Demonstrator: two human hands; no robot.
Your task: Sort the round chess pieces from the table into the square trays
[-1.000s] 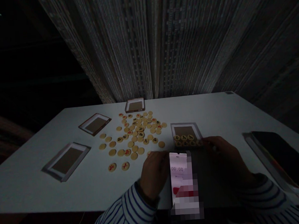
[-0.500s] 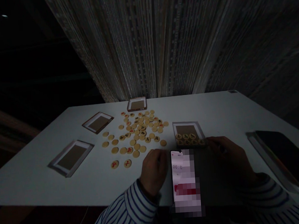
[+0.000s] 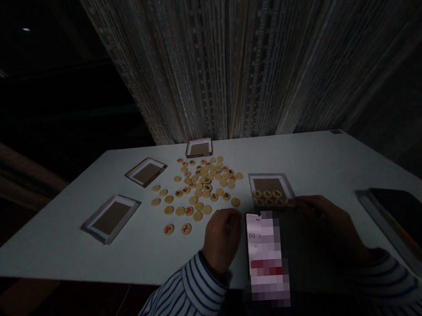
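Observation:
My left hand (image 3: 222, 240) rests on the white table with its fingers curled in, just left of a lit phone (image 3: 255, 250); whether it holds anything is hidden. On the right, my right hand (image 3: 329, 222) lies in shadow, its fingertips at the near right corner of a tray (image 3: 289, 184). Several round black-marked pieces (image 3: 266, 193) sit in rows along that tray's near side. Many round wooden pieces (image 3: 207, 180), some with red or black marks and some plain, are scattered left of the tray. Two red-marked pieces (image 3: 186, 228) lie nearest my left hand.
Three more shallow trays stand around the scattered pieces: one at the left (image 3: 111, 219), one at the back left (image 3: 146, 172), one at the back (image 3: 199, 148). A dark flat object (image 3: 404, 222) lies at the right. Behind the table (image 3: 303, 152) hangs a string curtain (image 3: 205, 58).
The whole view has shifted slightly, so things appear a little farther right. Both hands keep about the same places beside the phone and the tray.

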